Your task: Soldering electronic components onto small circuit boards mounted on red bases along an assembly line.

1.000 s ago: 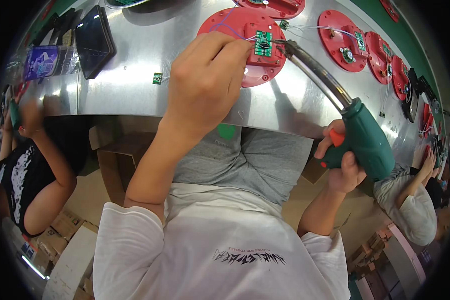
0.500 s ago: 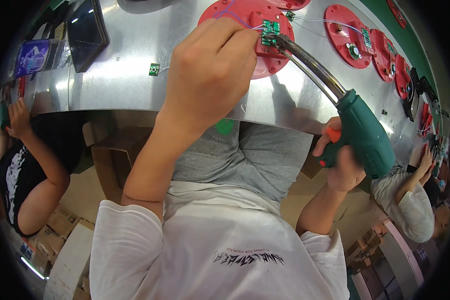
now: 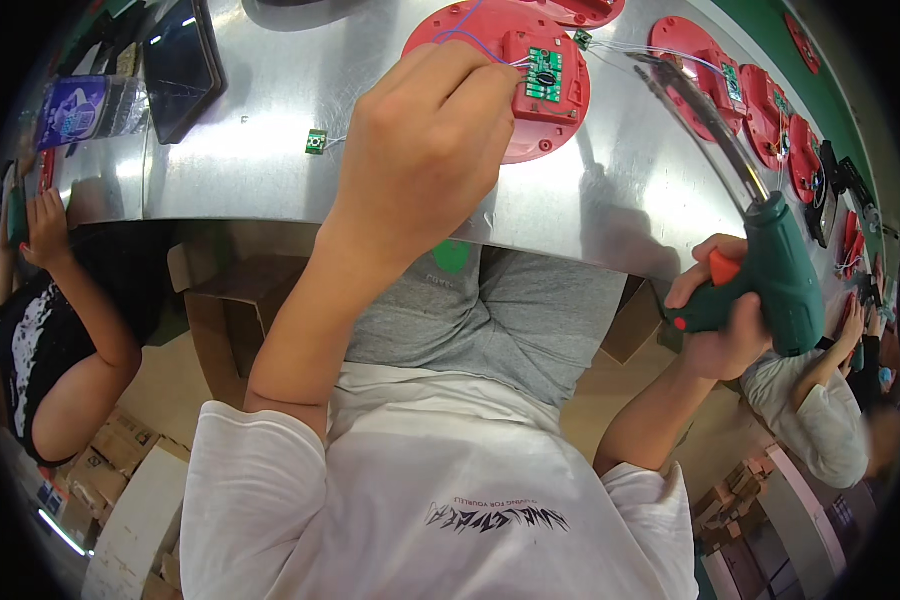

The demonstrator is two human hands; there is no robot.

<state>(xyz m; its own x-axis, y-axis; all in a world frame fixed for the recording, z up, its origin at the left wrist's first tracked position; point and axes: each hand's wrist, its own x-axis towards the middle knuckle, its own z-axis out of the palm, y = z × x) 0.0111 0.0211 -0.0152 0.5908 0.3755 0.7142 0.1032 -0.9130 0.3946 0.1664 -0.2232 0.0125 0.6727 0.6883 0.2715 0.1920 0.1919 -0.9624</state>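
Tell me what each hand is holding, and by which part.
Right hand: the green soldering gun, by its handle. Left hand: close beside the thin wires; whether it grips any cannot be told.

Right hand (image 3: 732,338) grips soldering gun (image 3: 786,270); left hand (image 3: 420,135) probably pinching wires (image 3: 521,64).

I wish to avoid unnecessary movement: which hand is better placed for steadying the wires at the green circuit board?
Probably the left hand: it is right beside the green circuit board, close to the wires. The right hand holds the soldering gun and is farther from the board.
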